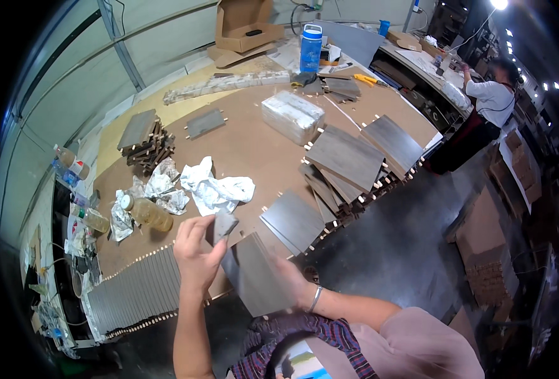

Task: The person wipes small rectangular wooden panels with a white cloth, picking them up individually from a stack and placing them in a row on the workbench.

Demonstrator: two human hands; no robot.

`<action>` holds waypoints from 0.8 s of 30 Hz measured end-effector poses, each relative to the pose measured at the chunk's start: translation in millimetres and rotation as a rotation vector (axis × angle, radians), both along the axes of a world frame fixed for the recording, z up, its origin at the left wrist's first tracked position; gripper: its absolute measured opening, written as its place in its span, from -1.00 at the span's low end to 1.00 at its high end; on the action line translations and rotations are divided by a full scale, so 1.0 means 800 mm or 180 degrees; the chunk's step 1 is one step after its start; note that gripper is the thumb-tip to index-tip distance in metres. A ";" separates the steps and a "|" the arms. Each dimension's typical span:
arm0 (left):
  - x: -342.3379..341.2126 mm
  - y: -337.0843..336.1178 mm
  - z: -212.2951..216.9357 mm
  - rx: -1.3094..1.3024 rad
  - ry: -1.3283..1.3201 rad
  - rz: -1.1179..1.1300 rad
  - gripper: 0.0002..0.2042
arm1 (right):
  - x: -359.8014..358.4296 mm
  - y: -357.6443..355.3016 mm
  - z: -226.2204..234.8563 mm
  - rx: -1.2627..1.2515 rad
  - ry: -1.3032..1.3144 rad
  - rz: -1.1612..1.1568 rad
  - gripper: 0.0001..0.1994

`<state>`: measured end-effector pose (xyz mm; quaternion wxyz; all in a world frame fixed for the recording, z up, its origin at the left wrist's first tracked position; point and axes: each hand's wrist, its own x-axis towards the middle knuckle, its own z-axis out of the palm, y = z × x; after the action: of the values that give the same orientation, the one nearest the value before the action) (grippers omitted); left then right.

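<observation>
My left hand (194,251) pinches a small grey block (224,225) between thumb and fingers; it resembles a sanding sponge. The block is just above the upper left edge of a flat grey panel (254,276). My right hand (294,283) grips that panel by its right side and keeps it tilted in front of my body, with some fingers hidden behind it. Beyond it, another grey panel (292,221) with pale dowel pegs lies at the table's edge. A stack of similar panels (346,158) rises to its right, the boards fanned unevenly.
A long row of panels on edge (137,290) lines the near left. Crumpled white cloth (216,186), a bottle of yellowish liquid (150,213), a wrapped block (293,115) and a pegged panel pile (142,139) occupy the brown tabletop (241,126). A person (491,104) stands at a far-right bench.
</observation>
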<state>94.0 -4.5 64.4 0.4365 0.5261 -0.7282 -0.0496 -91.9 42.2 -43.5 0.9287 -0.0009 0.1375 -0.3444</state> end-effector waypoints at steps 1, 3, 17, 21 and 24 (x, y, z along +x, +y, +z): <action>0.002 0.007 0.003 0.0180 0.0163 0.0035 -0.64 | -0.004 0.000 0.000 0.0033 -0.0057 -0.0092 -0.46; 0.009 0.025 0.006 0.0548 0.0484 0.0083 -0.64 | -0.013 -0.003 0.013 -0.0110 0.0321 -0.0408 -0.43; 0.030 0.093 -0.003 0.0819 0.0678 -0.0696 -0.60 | -0.026 -0.020 0.027 -0.0504 0.0010 -0.0150 -0.38; 0.054 0.049 -0.010 0.0695 0.0853 -0.0225 -0.59 | -0.014 -0.016 0.042 -0.0445 -0.0791 0.0226 -0.35; 0.058 0.038 -0.012 0.0715 0.1183 0.0151 -0.61 | -0.014 -0.014 0.017 -0.0353 -0.0179 0.0021 -0.35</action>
<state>140.2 25.6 54.6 0.5029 0.5702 -0.6125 -0.2162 -103.4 30.9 -30.2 0.9319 -0.0431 0.0920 -0.3482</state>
